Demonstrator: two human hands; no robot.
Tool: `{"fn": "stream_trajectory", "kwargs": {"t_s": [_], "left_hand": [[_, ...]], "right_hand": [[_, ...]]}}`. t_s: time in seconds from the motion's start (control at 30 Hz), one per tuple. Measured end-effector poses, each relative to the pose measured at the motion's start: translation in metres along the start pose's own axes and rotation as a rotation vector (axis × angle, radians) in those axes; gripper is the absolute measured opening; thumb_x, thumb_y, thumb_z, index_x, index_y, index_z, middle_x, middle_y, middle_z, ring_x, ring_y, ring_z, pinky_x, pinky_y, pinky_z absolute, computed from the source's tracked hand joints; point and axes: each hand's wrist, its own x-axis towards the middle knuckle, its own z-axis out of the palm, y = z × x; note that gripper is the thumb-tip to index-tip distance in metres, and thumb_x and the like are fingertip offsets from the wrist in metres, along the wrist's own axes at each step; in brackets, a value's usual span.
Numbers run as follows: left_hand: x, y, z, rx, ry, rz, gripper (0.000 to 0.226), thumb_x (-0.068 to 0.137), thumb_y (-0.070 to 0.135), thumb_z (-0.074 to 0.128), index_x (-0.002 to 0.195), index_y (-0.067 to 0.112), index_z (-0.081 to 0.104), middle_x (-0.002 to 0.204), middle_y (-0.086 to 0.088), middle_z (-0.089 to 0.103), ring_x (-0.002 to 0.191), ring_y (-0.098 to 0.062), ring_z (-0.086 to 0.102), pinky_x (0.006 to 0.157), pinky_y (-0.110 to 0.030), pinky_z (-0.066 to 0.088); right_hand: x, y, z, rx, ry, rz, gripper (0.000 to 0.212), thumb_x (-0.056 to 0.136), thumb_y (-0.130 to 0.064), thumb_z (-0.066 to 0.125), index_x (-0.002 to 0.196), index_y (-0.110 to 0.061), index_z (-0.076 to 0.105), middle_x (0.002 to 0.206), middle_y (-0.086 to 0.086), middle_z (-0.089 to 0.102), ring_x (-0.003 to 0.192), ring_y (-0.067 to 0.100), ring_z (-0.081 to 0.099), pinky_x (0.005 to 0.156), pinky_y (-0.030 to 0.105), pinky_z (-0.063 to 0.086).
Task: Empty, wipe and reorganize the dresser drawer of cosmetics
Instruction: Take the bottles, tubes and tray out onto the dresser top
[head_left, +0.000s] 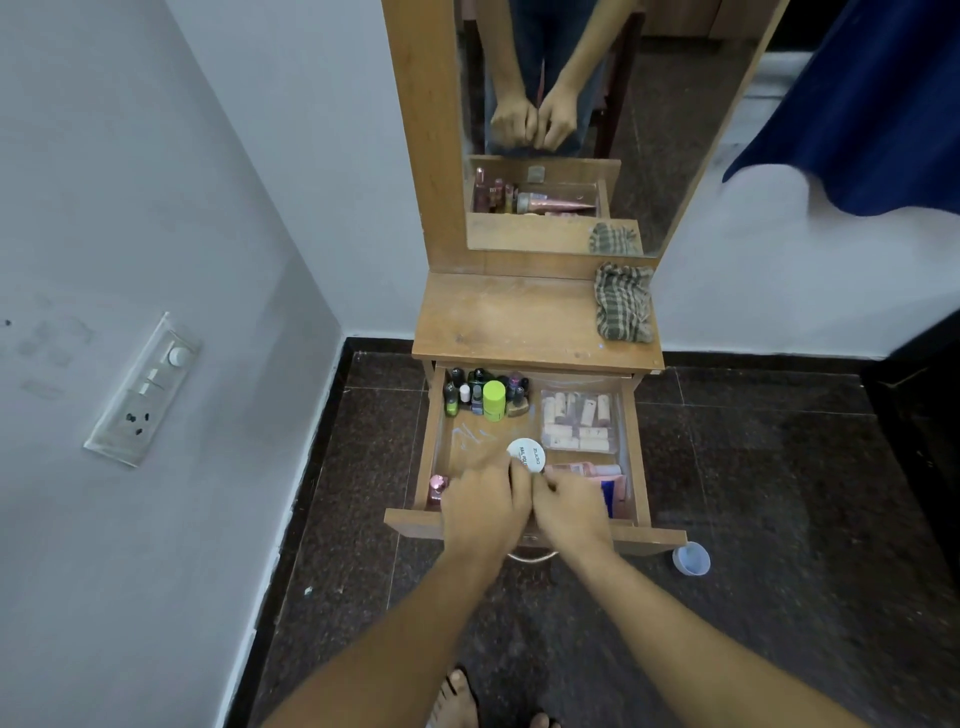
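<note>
Under both hands: open dresser drawer (654, 538) | left hand (485, 501) against white round jar (525, 456), grip unclear | right hand (571, 506) curled over pink tubes (589, 470), contents hidden | beyond: nail polish bottles (485, 397) clustered, likely sorted | checked cloth (623, 306) parked farther back, likely for wiping.

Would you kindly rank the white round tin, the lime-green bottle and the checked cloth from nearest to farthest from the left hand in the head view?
1. white round tin, right by the left hand.
2. lime-green bottle, at the back of the drawer.
3. checked cloth, on the dresser top, right side.
</note>
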Motion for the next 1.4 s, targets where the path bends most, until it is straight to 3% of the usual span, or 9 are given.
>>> {"fn": "stream_trajectory", "kwargs": {"t_s": [0.13,0.3,0.53,0.83,1.0,1.27,1.4], "left_hand": [[0.047,0.011,-0.021,-0.125,0.042,0.020,0.026,0.104,0.034,0.038,0.099,0.016,0.057,0.097,-0.004,0.065,0.086,-0.027,0.061,0.074,-0.041,0.050],[0.087,0.005,-0.022,-0.092,0.027,0.021,0.025,0.103,0.032,0.042,0.112,0.016,0.059,0.111,-0.004,0.068,0.100,-0.025,0.065,0.089,-0.038,0.046],[0.102,-0.026,0.001,-0.111,0.024,-0.018,0.016,0.101,0.030,0.048,0.107,0.020,0.059,0.104,-0.002,0.069,0.090,-0.026,0.065,0.069,-0.035,0.042],[0.115,-0.053,0.018,-0.105,0.129,0.115,0.014,0.100,0.030,0.051,0.102,0.022,0.062,0.097,0.002,0.070,0.079,-0.021,0.062,0.065,-0.030,0.033],[0.118,-0.060,0.029,-0.109,0.133,0.145,0.013,0.101,0.030,0.052,0.102,0.021,0.062,0.097,0.002,0.071,0.077,-0.020,0.065,0.063,-0.029,0.033],[0.126,-0.059,0.032,-0.106,0.138,0.089,0.013,0.102,0.029,0.051,0.101,0.021,0.061,0.098,0.004,0.069,0.082,-0.020,0.064,0.065,-0.029,0.035],[0.121,-0.057,0.025,-0.098,0.142,0.116,0.014,0.104,0.029,0.049,0.103,0.020,0.060,0.099,0.005,0.068,0.081,-0.018,0.063,0.064,-0.029,0.037]], "right_hand": [[0.035,-0.038,-0.015,0.034,0.096,-0.142,0.038,0.102,-0.028,0.051,0.065,-0.021,0.059,0.063,-0.004,0.063,0.066,0.019,0.064,0.062,0.037,0.052],[0.068,-0.055,-0.016,0.047,0.174,-0.178,0.015,0.095,-0.025,0.057,0.092,-0.025,0.072,0.087,-0.006,0.075,0.089,0.018,0.068,0.079,0.038,0.056],[0.099,-0.046,0.000,-0.150,0.235,-0.149,0.016,0.096,-0.030,0.061,0.109,-0.030,0.071,0.107,-0.002,0.075,0.106,0.024,0.066,0.084,0.037,0.055],[0.132,-0.035,0.027,-0.260,0.321,-0.203,0.023,0.092,-0.030,0.065,0.114,-0.031,0.066,0.101,0.001,0.076,0.100,0.031,0.067,0.080,0.040,0.055],[0.149,-0.027,0.035,-0.363,0.311,-0.224,0.018,0.095,-0.032,0.062,0.111,-0.027,0.068,0.102,0.001,0.075,0.100,0.030,0.067,0.072,0.034,0.040],[0.162,-0.025,0.033,-0.407,0.249,-0.267,0.014,0.096,-0.028,0.061,0.102,-0.018,0.069,0.098,0.010,0.073,0.096,0.037,0.067,0.075,0.041,0.052],[0.154,-0.030,0.027,-0.354,0.233,-0.257,0.014,0.095,-0.028,0.063,0.103,-0.020,0.071,0.097,0.006,0.076,0.096,0.033,0.068,0.076,0.038,0.053]]}}
